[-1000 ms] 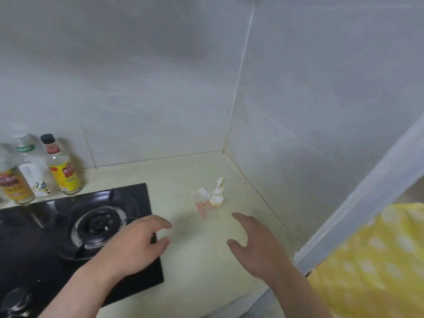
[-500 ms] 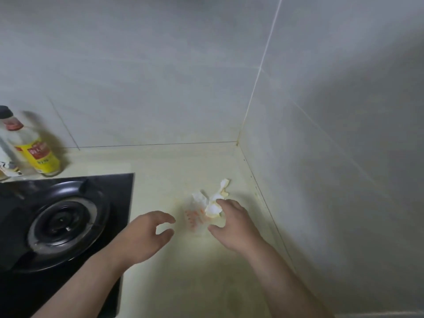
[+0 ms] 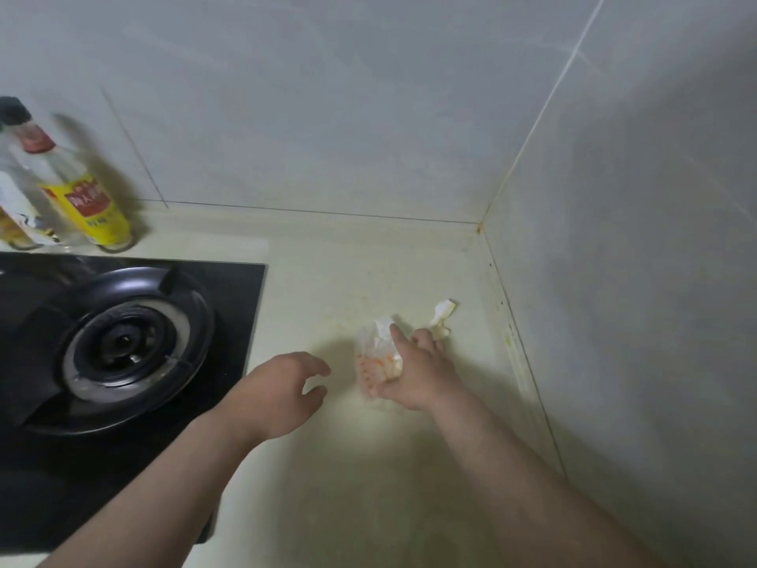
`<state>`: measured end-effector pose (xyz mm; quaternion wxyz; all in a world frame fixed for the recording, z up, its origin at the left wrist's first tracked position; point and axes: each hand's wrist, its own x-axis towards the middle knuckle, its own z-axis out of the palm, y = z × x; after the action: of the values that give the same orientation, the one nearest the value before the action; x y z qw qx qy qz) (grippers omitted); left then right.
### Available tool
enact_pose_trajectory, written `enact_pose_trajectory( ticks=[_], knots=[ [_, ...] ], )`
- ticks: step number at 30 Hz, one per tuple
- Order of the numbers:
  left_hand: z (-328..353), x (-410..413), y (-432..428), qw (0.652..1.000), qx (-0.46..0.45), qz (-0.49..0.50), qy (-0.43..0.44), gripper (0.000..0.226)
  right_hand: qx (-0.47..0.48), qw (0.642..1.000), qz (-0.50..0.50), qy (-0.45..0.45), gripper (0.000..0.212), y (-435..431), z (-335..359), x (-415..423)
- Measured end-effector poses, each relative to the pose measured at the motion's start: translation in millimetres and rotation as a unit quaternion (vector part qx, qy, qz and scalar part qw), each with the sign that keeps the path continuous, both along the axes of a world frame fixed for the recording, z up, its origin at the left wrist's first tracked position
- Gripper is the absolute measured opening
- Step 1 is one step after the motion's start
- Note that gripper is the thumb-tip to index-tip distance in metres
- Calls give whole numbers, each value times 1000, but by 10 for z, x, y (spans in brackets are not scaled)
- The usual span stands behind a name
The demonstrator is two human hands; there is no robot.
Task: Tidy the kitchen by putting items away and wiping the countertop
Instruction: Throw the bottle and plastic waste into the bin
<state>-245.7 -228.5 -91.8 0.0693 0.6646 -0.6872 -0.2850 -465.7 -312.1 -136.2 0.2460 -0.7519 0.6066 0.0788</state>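
As far as I can read the head view, right hand (image 3: pixel 422 371) has the plastic wrapper (image 3: pixel 375 356): thumb under its near edge, index finger laid across the top, wrapper pinched between them. Its other fingers are curled; can't tell if they hold anything as well. Wrapper is clear with orange print, crumpled, down on the countertop (image 3: pixel 368 485) near the corner where the two walls meet.

White scraps (image 3: pixel 443 315) lie on the counter just beyond the right hand's knuckles, towards the right wall. The nearest one touches or almost touches the curled fingers, I can't call it.

Left hand (image 3: pixel 286 387) is just left of the wrapper, not touching it. Fingers loosely bent and spread, gripping nothing. It sits over the counter just off the right edge of the gas hob (image 3: pixel 229 305); can't tell if it rests on the surface.

Hob is black glass, one burner (image 3: pixel 123 350) in view with its pan support. Behind it, against the back wall: yellow-label bottle (image 3: pixel 88 207), red collar, dark cap, blurred. Second bottle (image 3: pixel 16 202) just to its left, cut by the frame edge.

Counter is pale yellow-green, with brownish staining (image 3: pixel 512 342) along the joint with the right wall. Grey tiles on both walls.
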Motion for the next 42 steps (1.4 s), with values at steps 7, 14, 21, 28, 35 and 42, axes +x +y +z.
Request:
enact_pose_trajectory(
  ticks=[7,14,21,28,35,42],
  knots=[
    [-40,60,51,1000,9,25,4,34,-22,1000,9,-12,68,-167,-96,25],
    [-27,93,115,999,4,43,7,33,-68,996,-18,-60,22,-262,-146,38],
    [-5,125,172,999,-5,40,2,34,-62,993,-83,-59,11,-335,-110,0],
    [40,167,214,999,-19,37,-3,35,-45,977,-144,-148,14,-311,-5,-57],
    [191,274,362,997,-35,64,6,32,-41,957,-161,-237,20,136,325,-50],
    [398,625,969,993,-18,114,-8,28,-31,962,-85,-259,12,750,494,268]
  ],
)
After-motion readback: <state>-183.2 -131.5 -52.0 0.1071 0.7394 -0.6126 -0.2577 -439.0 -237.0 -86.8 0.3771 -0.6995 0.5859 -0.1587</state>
